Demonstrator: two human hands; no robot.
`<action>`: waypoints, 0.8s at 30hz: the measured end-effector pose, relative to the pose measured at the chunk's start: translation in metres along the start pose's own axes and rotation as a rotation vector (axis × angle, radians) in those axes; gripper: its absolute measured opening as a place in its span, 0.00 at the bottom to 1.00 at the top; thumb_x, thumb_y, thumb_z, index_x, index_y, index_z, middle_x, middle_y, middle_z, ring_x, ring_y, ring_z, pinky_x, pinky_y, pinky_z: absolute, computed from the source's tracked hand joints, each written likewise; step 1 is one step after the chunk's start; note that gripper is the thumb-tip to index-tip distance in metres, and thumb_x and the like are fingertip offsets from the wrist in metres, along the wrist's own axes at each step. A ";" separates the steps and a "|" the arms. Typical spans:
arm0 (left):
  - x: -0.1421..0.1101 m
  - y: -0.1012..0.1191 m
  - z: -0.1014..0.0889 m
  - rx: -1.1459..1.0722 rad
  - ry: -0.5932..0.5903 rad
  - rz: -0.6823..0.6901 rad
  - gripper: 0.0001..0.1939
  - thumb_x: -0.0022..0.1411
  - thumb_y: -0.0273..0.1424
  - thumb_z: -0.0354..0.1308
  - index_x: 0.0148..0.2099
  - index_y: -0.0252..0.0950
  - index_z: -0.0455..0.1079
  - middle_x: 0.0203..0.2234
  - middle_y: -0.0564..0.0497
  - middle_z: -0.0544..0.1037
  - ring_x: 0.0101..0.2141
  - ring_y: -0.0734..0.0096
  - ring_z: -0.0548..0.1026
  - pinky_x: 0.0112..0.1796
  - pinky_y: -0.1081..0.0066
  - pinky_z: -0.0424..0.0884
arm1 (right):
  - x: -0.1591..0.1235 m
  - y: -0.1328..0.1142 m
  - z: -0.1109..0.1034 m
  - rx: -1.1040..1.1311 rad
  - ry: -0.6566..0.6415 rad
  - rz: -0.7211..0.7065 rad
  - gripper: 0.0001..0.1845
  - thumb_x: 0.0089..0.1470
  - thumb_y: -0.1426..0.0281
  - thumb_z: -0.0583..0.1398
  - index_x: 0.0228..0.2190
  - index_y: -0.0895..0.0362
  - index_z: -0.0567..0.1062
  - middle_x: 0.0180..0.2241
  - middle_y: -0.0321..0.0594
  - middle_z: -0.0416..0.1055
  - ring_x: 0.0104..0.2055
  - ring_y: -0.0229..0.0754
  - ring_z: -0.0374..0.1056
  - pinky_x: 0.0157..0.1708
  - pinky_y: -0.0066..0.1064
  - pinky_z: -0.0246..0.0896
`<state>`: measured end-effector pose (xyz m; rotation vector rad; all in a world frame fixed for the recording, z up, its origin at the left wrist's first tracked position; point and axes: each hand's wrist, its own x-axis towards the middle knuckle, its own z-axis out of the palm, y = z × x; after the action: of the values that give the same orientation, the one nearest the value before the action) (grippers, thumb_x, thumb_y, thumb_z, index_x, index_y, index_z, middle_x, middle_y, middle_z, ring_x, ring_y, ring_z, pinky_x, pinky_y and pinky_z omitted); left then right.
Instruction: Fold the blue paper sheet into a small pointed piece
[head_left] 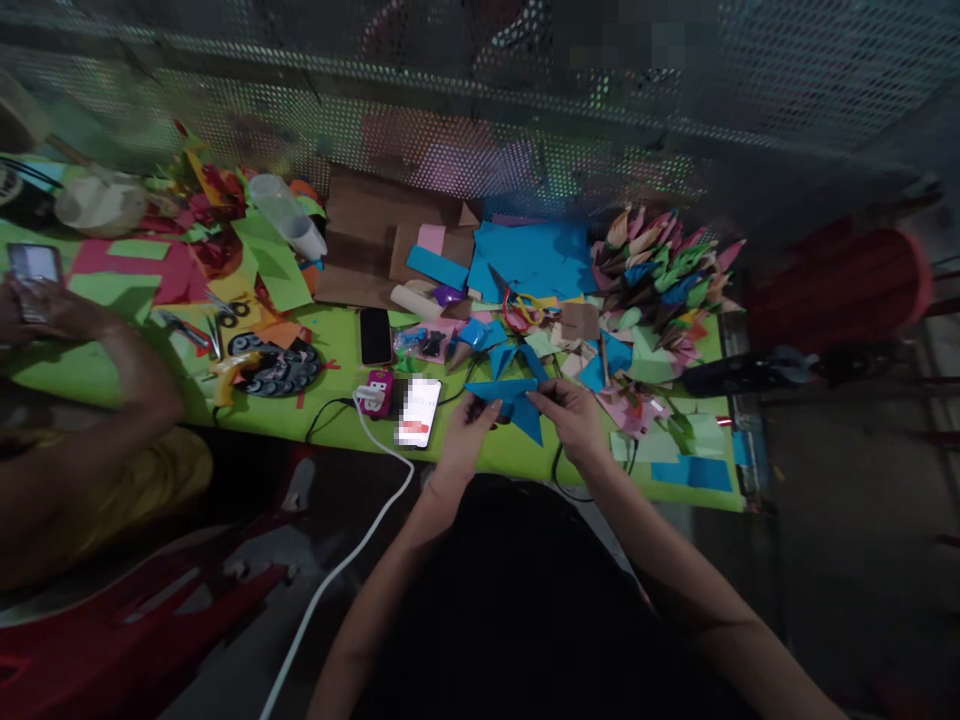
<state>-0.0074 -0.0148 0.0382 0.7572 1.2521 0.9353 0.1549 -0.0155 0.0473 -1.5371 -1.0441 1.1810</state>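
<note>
A blue sheet of paper point(517, 405), folded into pointed, triangular shapes, is held between my two hands above the green table. My left hand point(469, 430) pinches its left side near the lower edge. On the other side, my right hand point(568, 415) grips the upper right corner between thumb and fingers. Just beyond the paper lie more small blue folded pieces point(501, 358) and yellow-handled scissors point(532, 308). A lit phone point(418, 412) rests to the left of my left hand. The fingers behind the paper are partly hidden.
Large blue sheets point(532, 255) and brown cardboard point(352, 235) lie at the back. A bundle of coloured paper cones point(667, 265) stands back right. A pink power adapter point(377, 395) feeds a white cable point(330, 580). At left, another person's hand point(71, 310) holds a phone.
</note>
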 end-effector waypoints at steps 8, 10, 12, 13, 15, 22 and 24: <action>0.004 -0.001 -0.001 0.290 -0.083 0.087 0.11 0.61 0.38 0.60 0.38 0.36 0.74 0.33 0.49 0.81 0.36 0.64 0.77 0.43 0.63 0.73 | 0.001 0.000 -0.004 -0.040 -0.050 0.008 0.21 0.43 0.50 0.69 0.26 0.54 0.74 0.22 0.33 0.68 0.25 0.38 0.62 0.26 0.31 0.58; 0.003 -0.001 0.000 0.294 -0.057 0.100 0.12 0.63 0.39 0.57 0.40 0.36 0.73 0.36 0.48 0.80 0.39 0.63 0.77 0.44 0.63 0.73 | 0.000 0.000 -0.003 -0.025 -0.045 0.000 0.21 0.43 0.50 0.69 0.24 0.54 0.73 0.21 0.33 0.68 0.24 0.38 0.63 0.26 0.31 0.60; 0.000 -0.003 0.005 0.264 0.005 0.101 0.13 0.66 0.41 0.54 0.42 0.36 0.71 0.39 0.47 0.80 0.41 0.64 0.77 0.45 0.64 0.73 | -0.002 0.002 0.000 0.028 -0.012 -0.006 0.21 0.44 0.50 0.69 0.24 0.53 0.72 0.21 0.34 0.69 0.25 0.39 0.65 0.27 0.32 0.62; -0.001 -0.004 0.007 0.255 0.027 0.102 0.14 0.67 0.42 0.53 0.43 0.37 0.70 0.41 0.46 0.79 0.42 0.64 0.76 0.46 0.64 0.72 | -0.003 0.003 0.002 0.053 0.007 -0.009 0.21 0.44 0.49 0.69 0.25 0.53 0.72 0.22 0.34 0.69 0.26 0.39 0.65 0.28 0.33 0.64; -0.003 -0.006 0.010 0.267 0.028 0.101 0.14 0.69 0.43 0.51 0.45 0.37 0.69 0.43 0.46 0.78 0.43 0.65 0.76 0.47 0.65 0.72 | -0.004 0.005 0.005 0.068 0.021 -0.010 0.22 0.44 0.49 0.68 0.26 0.53 0.72 0.22 0.34 0.69 0.26 0.40 0.66 0.29 0.33 0.65; 0.000 -0.006 0.009 0.452 -0.052 0.151 0.11 0.71 0.38 0.48 0.41 0.38 0.67 0.39 0.46 0.78 0.40 0.64 0.75 0.46 0.64 0.70 | 0.000 0.003 -0.004 0.031 -0.111 0.040 0.23 0.44 0.47 0.67 0.26 0.54 0.74 0.23 0.35 0.70 0.26 0.40 0.66 0.28 0.33 0.65; 0.000 -0.004 0.008 0.484 -0.076 0.178 0.11 0.71 0.37 0.48 0.40 0.39 0.67 0.38 0.46 0.78 0.40 0.63 0.76 0.45 0.63 0.70 | 0.001 0.003 -0.008 0.024 -0.112 0.042 0.23 0.44 0.47 0.68 0.24 0.54 0.73 0.22 0.35 0.69 0.25 0.39 0.65 0.27 0.33 0.64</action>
<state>0.0007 -0.0166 0.0356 1.2895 1.3770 0.7403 0.1628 -0.0159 0.0454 -1.4944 -1.0716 1.3169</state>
